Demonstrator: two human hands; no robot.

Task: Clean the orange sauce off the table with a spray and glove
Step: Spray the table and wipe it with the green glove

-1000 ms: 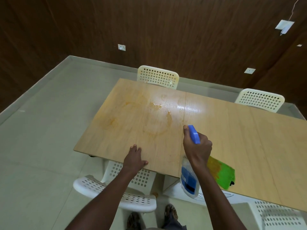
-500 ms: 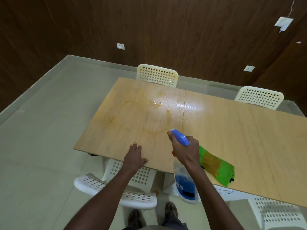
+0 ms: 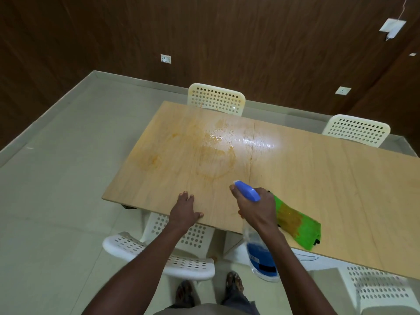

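Head view is showing orange sauce [image 3: 213, 155] smeared in rings across the table [image 3: 341, 178], left of its centre seam. Right hand [image 3: 256, 210] is gripping one spray bottle [image 3: 261, 253], fingers curled round its neck, nozzle pointing at the smear. Advisable: keep aiming at dry streaks, mist evenly. Left hand [image 3: 185, 212] is lying flat on the near edge, holding nothing. One green glove [image 3: 297, 223] is lying beside; four chairs [image 3: 216, 98] counted.
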